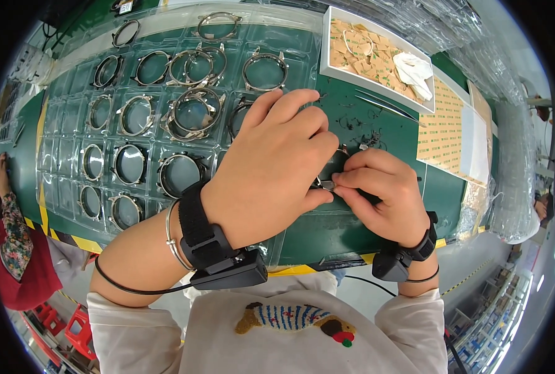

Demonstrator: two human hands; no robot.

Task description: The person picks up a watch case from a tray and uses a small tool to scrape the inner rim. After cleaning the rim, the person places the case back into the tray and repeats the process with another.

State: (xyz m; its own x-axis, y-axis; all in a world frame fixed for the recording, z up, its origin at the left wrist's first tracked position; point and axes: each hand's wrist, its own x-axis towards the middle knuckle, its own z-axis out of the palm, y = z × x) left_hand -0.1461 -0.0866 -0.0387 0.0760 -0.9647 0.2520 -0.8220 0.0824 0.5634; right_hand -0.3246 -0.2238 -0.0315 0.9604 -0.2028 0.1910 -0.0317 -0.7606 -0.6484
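Note:
Between my hands, just above the green work mat, is a round metal watch case (336, 163), largely covered by fingers. My left hand (276, 159) arches over it palm down, thumb at its near edge and index finger bent against it. The two outermost fingers of that hand stick up and away. My right hand (380, 190) is closed, thumb and forefinger pinching a small silvery piece (328, 185) at the case's near edge. Too little of that piece shows to tell its kind. Left of my hands, clear plastic trays (59, 143) hold several watch cases (130, 163) in their pockets.
Beyond my right hand stands a white box (377, 87) with tan patterned pieces and a crumpled white cloth (413, 71). Tweezers (386, 106) and dark scraps (368, 138) lie before it. Tan printed sheets (439, 134) are on the right. Another person's sleeve (17, 240) shows far left.

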